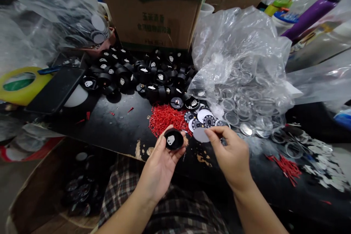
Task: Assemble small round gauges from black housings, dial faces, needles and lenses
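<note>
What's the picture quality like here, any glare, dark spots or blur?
In the head view, bright glare streaks the clear plastic bag; in the head view, the container at lower left holds parts in deep shadow; in the head view, the yellow tape roll looks stretched, probably by the lens; in the head view, the left hand and right hand look fairly clear.

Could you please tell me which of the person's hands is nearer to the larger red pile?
Left: the left hand, holding a black cup, is just in front of the larger red pile; the right hand, pinching a pale disc, is farther off, to its right.
</note>
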Motion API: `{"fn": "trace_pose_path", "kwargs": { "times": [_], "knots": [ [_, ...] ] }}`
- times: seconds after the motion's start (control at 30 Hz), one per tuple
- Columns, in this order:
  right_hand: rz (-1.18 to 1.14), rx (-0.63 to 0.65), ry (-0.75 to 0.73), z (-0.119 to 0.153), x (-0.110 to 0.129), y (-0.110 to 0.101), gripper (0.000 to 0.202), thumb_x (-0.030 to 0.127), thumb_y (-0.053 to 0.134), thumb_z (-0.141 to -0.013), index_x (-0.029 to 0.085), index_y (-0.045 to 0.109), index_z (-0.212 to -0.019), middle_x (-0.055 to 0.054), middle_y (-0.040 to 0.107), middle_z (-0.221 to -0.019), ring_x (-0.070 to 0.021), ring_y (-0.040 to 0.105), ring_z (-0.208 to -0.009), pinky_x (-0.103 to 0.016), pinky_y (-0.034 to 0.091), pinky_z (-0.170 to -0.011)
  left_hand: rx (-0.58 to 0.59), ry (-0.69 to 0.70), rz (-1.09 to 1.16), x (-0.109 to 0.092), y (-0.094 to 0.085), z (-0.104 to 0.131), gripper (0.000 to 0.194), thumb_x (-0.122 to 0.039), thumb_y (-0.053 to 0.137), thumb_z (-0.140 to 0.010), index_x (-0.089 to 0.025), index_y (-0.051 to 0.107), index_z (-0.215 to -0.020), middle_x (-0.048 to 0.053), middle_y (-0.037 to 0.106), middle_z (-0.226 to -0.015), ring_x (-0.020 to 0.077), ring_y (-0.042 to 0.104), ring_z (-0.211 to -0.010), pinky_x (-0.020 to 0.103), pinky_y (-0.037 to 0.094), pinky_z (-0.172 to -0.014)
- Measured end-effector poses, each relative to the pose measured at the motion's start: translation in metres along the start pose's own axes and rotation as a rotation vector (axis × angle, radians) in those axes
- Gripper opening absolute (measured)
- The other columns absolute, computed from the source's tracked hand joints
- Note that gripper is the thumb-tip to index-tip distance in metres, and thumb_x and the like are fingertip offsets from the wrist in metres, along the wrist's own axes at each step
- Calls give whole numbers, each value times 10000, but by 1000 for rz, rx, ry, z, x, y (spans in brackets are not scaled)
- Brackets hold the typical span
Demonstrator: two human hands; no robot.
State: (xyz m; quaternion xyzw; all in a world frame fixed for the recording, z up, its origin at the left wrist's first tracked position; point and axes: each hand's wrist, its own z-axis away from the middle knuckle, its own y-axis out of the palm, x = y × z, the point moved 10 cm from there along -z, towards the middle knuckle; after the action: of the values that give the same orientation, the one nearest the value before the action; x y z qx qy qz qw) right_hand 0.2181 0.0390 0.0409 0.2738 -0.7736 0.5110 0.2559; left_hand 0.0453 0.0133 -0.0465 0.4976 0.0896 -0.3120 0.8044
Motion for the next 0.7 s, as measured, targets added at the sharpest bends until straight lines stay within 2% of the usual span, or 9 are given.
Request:
{"fn": "trace_pose_path", "kwargs": {
  "times": [0.1, 0.17, 0.23, 0.3, 0.33, 0.4, 0.5, 0.6, 0.7],
  "knots": [
    [84, 28, 91, -7, -27, -1, 242, 410, 582, -882, 209, 625, -754, 10, 638, -697, -162, 565, -648, -295, 410, -637, -39, 37, -19, -7, -6, 1, 336, -338, 499, -932, -194, 568, -1229, 113, 709, -1129, 154, 690, -924, 271, 542, -833],
    [129, 52, 56, -12, -35, -4, 247, 401, 574, -886, 205, 630, -748, 1, 634, -717, -169, 560, -669, -307, 405, -656, -59, 40, -35, -10, -11, 2, 345, -349, 504, -929, -197, 571, -1232, 104, 722, -1095, 141, 693, -868, 251, 545, -791],
    [144, -15, -8, -14, -31, -13, 210, 363, 582, -886, 199, 648, -773, -10, 614, -760, -162, 546, -680, -308, 409, -667, -58, 27, -39, -9, -13, 3, 350, -361, 499, -931, -194, 577, -1228, 102, 727, -1080, 129, 691, -822, 234, 542, -755],
    [133, -107, -70, -11, -14, -21, 170, 327, 595, -881, 193, 658, -797, -18, 583, -791, -153, 532, -682, -301, 418, -666, -39, 3, -31, -3, -9, 3, 361, -373, 482, -937, -187, 575, -1231, 112, 721, -1097, 144, 693, -860, 249, 537, -776],
    [112, -103, -101, -8, -2, -19, 160, 311, 595, -882, 193, 656, -792, -19, 576, -790, -152, 530, -686, -298, 423, -666, -24, -11, -22, 1, -6, 3, 371, -386, 475, -938, -188, 570, -1238, 116, 714, -1114, 162, 691, -909, 271, 533, -813],
    [17, 46, -145, -2, 21, 2, 141, 288, 587, -889, 198, 650, -801, -19, 592, -776, -156, 551, -706, -297, 441, -679, -3, -24, 13, 6, 0, 3, 385, -410, 469, -936, -211, 553, -1254, 103, 702, -1146, 191, 671, -1011, 325, 508, -905],
    [-199, 331, -93, 10, 40, 41, 102, 292, 593, -888, 214, 656, -869, -29, 644, -821, -174, 606, -786, -304, 488, -725, -16, -9, 65, 7, 3, 3, 361, -424, 471, -932, -242, 561, -1230, 68, 704, -1140, 182, 657, -1036, 343, 485, -951],
    [-302, 358, -11, 11, 37, 51, 101, 289, 604, -868, 223, 647, -932, -69, 632, -1024, -190, 619, -880, -326, 523, -758, -13, -2, 85, 4, 3, 5, 337, -426, 464, -934, -239, 585, -1187, 62, 710, -1125, 183, 656, -1034, 340, 492, -939],
    [-285, 363, 47, 9, 29, 52, 148, 257, 609, -849, 221, 630, -991, -63, 629, -1016, -164, 601, -762, -311, 524, -686, 26, -8, 68, 2, 4, 6, 352, -439, 461, -932, -248, 584, -1203, 65, 701, -1155, 194, 653, -1044, 354, 490, -945]
  ]
}}
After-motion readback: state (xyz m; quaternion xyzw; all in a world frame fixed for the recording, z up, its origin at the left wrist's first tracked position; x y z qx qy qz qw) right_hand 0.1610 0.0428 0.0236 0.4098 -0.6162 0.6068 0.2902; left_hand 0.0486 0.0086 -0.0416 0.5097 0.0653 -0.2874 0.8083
